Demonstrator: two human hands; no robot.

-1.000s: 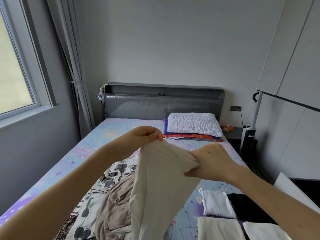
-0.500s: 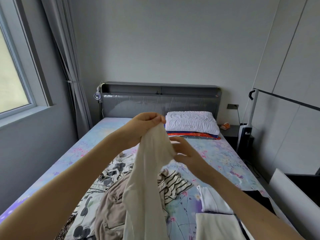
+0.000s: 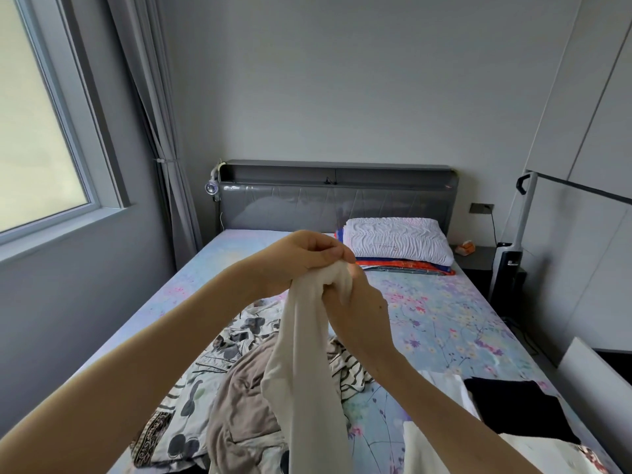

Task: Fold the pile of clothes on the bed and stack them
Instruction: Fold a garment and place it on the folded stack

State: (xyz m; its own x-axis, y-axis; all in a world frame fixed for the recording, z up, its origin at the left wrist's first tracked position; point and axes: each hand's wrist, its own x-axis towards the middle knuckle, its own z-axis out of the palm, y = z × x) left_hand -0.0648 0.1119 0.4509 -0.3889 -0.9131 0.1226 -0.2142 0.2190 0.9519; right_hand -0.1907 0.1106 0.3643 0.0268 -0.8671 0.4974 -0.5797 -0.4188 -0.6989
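Both hands (image 3: pixel 337 278) bunch soft, limp cream garment (image 3: pixel 307 378).

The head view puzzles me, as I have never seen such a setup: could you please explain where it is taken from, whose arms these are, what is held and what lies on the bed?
There is no machine here. A person wears one wide-angle camera on the head, looking forward and down, so the two bare arms reaching in are that person's own. The left hand and the right hand both hold the bunched top of a white garment, which hangs down between the arms. Below it, on the bed, lies a pile of unfolded clothes: beige, flower-patterned and striped. At the lower right lie folded clothes, black and white. A pillow lies near the headboard.
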